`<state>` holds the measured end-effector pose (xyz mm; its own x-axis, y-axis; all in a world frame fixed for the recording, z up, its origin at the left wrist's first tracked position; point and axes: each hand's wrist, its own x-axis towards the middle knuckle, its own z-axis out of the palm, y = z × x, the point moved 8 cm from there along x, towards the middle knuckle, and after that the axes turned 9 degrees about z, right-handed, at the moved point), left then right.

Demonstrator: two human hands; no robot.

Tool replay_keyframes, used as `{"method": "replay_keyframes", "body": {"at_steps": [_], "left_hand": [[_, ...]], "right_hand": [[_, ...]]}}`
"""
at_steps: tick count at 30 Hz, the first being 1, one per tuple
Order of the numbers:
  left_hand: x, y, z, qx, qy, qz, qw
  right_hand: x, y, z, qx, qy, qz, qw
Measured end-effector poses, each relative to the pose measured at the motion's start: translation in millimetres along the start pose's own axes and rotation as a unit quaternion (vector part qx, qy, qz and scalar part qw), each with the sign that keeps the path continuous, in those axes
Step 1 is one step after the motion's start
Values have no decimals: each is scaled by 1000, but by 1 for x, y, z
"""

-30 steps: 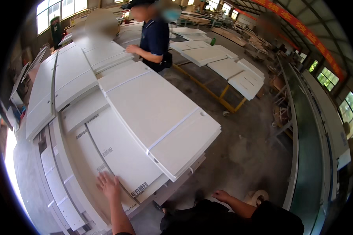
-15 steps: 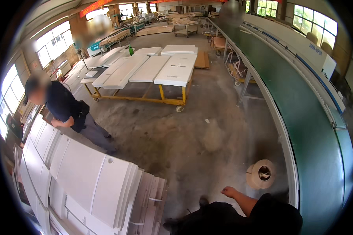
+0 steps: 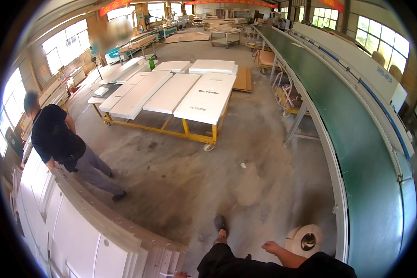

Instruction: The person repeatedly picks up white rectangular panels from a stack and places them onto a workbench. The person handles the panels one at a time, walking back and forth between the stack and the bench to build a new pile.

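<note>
My right hand (image 3: 270, 247) hangs in front of my body with its fingers loosely curled. Nothing shows in it. Beside it on the floor stands a tan roll (image 3: 314, 233) with a dark hole in the middle. Only a sliver of my left hand (image 3: 181, 274) shows at the lower edge, next to the end of a stack of white panels (image 3: 76, 231); its fingers are mostly cut off, and whether it touches the stack I cannot tell. Along the stack's far side a person in dark clothes (image 3: 55, 132) leans with an arm down toward the panels.
A yellow wheeled cart (image 3: 185, 132) carries white panels (image 3: 204, 99) ahead of me. On my right runs a long green conveyor (image 3: 356, 153) with a metal frame. A brown board (image 3: 243, 79) lies behind the cart. My shoe (image 3: 221, 224) is on the concrete floor.
The view has shifted as I move. The person at the left now stands further along the stack, lower in the picture. A bit of my left hand has come into view.
</note>
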<state>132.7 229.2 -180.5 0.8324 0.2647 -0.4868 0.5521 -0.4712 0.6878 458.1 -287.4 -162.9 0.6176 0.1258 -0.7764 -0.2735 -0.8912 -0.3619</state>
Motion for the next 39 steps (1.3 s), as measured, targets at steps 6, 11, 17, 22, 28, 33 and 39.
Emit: {"method": "replay_keyframes", "body": {"at_steps": [6, 11, 17, 22, 28, 33, 39], "left_hand": [[170, 47, -26, -180, 20, -232, 956], [376, 229, -102, 38, 65, -8, 997], [615, 440, -159, -7, 76, 50, 996], [723, 566, -173, -65, 126, 50, 989], [824, 725, -163, 46, 86, 112, 989], [918, 816, -175, -36, 122, 98, 987], [1068, 883, -173, -44, 151, 119, 980]], "right_hand": [[48, -116, -153, -37, 33, -86, 995], [90, -142, -299, 205, 174, 20, 963], [194, -73, -311, 252, 104, 133, 953], [303, -6, -302, -46, 51, 19, 997], [403, -55, -502, 123, -31, 195, 972], [559, -207, -809, 174, 185, 117, 960], [705, -389, -1017, 372, 233, -39, 898]]}}
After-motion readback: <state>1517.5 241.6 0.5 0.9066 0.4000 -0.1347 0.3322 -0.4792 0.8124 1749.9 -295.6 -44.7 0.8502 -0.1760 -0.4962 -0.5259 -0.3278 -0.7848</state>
